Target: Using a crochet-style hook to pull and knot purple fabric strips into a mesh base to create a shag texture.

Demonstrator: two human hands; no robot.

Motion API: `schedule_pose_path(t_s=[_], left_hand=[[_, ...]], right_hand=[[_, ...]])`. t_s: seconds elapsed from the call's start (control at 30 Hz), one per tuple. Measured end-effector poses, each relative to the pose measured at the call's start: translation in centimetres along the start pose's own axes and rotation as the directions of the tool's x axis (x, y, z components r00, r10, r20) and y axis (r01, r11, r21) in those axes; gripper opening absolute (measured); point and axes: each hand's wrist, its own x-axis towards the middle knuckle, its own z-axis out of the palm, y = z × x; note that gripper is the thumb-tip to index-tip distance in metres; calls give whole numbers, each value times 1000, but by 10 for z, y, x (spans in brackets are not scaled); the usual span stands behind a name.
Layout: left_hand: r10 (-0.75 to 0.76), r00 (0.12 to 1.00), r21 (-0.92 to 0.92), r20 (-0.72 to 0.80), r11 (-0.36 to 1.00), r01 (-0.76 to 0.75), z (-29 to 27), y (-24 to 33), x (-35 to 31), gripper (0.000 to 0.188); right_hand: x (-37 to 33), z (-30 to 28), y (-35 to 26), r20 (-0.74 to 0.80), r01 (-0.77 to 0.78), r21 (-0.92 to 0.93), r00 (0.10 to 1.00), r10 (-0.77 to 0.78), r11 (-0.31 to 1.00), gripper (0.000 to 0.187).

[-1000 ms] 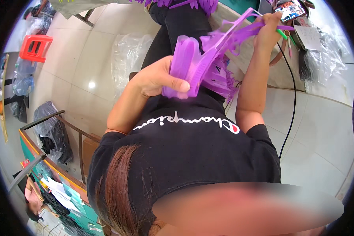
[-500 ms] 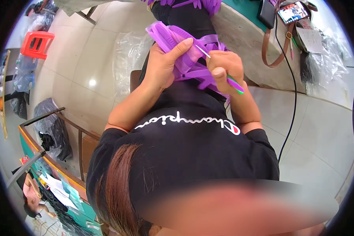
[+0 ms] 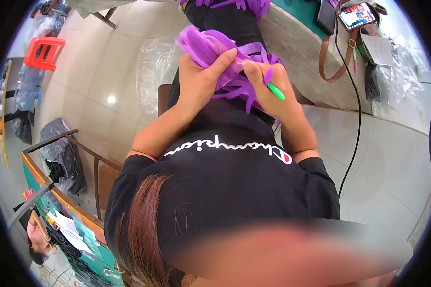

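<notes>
A bundle of purple fabric with narrow straps (image 3: 203,47) is up over my lap, its far end blurred. My left hand (image 3: 198,83) is closed round it, thumb on top. At its right side, my right hand (image 3: 277,91) is closed on a slim tool with a green handle (image 3: 276,92). The handle's end sticks out toward me below the fingers, while the tip is hidden by the hand and fabric. A short purple strip (image 3: 268,75) stands up beside the handle. Loose purple straps (image 3: 242,91) hang below, between my hands.
More purple strips (image 3: 244,4) lie beyond my legs. A green-topped table (image 3: 297,14) holds a dark case (image 3: 324,16), a lit phone (image 3: 357,16) and a brown-strapped bag (image 3: 326,67). A black cable (image 3: 358,119) hangs at right. A red stool (image 3: 45,52) and clear plastic (image 3: 155,71) are left.
My right hand has turned and shifted slightly, still holding the tool. Its thin pale tip, visible before, is now hidden, and more green handle shows. The fabric in my left hand has shifted slightly.
</notes>
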Motion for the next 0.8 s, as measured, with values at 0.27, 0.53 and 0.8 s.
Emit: schedule_pose_path(t_s=[0.27,0.53,0.8], left_hand=[[-214,974,-312,72,923,226,-5,-2,9,17],[-205,977,-162,58,964,211,5,-8,3,19],[-302,952,-337,38,894,297,-3,-12,10,16]], right_hand=[[14,-36,57,175,-176,983,984,14,51,29],[25,33,41,-264,-26,595,938,226,804,19],[49,-6,112,119,18,957,886,448,-290,53]])
